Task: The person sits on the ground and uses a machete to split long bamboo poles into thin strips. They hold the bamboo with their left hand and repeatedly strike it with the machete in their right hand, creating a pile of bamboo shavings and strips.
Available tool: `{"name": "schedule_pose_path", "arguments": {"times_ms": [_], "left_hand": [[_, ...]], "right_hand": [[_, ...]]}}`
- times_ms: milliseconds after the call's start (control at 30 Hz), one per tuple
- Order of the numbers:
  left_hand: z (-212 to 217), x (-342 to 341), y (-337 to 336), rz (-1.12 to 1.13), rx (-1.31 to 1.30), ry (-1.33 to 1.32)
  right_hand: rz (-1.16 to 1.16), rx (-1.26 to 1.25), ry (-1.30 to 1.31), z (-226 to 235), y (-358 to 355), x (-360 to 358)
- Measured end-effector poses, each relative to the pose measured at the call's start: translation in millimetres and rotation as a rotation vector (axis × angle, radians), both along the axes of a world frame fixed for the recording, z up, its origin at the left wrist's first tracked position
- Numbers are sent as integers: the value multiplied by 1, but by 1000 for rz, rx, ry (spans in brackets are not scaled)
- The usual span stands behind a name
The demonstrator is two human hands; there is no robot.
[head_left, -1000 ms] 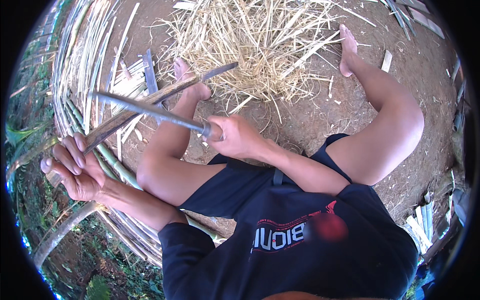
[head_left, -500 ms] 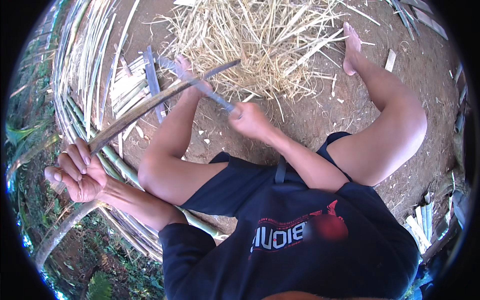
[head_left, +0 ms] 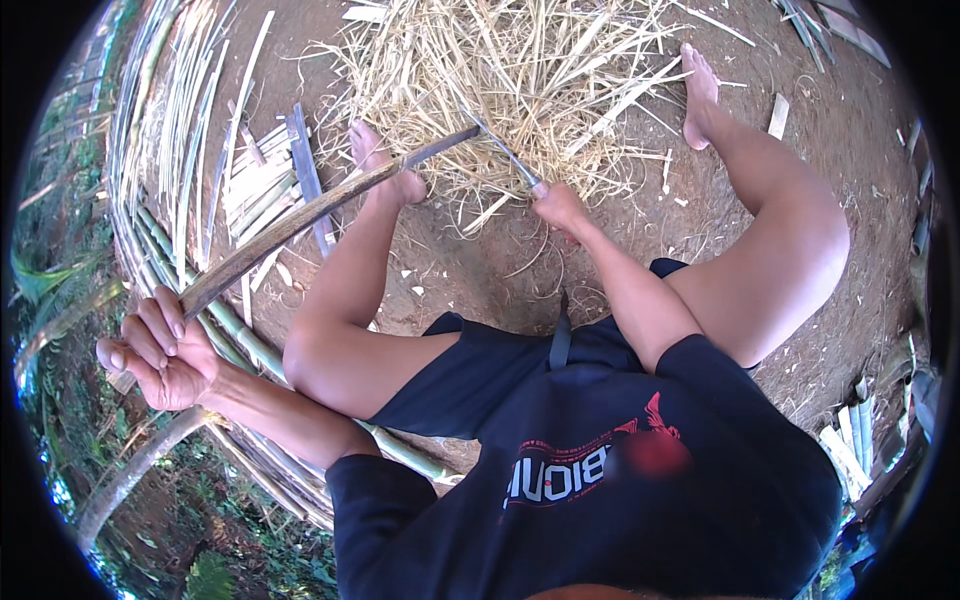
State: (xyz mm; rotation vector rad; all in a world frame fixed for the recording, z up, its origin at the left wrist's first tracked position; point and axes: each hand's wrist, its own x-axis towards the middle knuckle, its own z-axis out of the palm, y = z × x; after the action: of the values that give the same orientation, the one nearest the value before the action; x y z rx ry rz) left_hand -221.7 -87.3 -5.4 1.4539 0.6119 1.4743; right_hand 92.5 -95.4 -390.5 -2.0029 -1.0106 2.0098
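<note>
My left hand (head_left: 165,355) is closed around the lower end of a long-handled knife. Its brown wooden handle (head_left: 290,230) runs up and right across my left shin, ending in a narrow dark blade (head_left: 445,147). My right hand (head_left: 562,210) grips a thin, straight grey metal tool (head_left: 512,160), possibly a file or a slim blade. This tool points up and left, its shaft passing close to the knife's tip; whether they touch I cannot tell. Beyond them lies a heap of pale shavings (head_left: 520,70).
Split strips (head_left: 265,190) and a dark flat slat (head_left: 307,165) lie by my left foot. Long green poles (head_left: 240,330) and thin strips (head_left: 195,110) curve along the left. More split pieces (head_left: 850,440) lie at the lower right. My legs are spread over bare earth (head_left: 450,270).
My right hand has moved right and slightly up with the metal tool, drawing it from across the knife's blade to near its tip. The left hand and knife have barely shifted.
</note>
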Motion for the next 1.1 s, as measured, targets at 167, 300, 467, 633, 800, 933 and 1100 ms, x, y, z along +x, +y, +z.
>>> {"name": "schedule_pose_path", "arguments": {"times_ms": [167,300,467,633,800,933,1100], "left_hand": [[8,8,13,54,-76,-159],[11,35,19,193,-68,-318],[10,20,21,202,-59,-419],[4,46,18,380,51,-245],[6,62,15,329,48,-188],[3,70,19,364,41,-160],[7,52,15,418,20,-141]], "right_hand": [[77,59,-19,14,-2,-19],[49,47,121,46,-3,-25],[117,384,213,104,-15,-38],[174,829,390,168,-30,-51],[49,546,309,116,-28,-46],[15,50,169,71,-11,-19],[121,623,392,139,-22,-45]]}}
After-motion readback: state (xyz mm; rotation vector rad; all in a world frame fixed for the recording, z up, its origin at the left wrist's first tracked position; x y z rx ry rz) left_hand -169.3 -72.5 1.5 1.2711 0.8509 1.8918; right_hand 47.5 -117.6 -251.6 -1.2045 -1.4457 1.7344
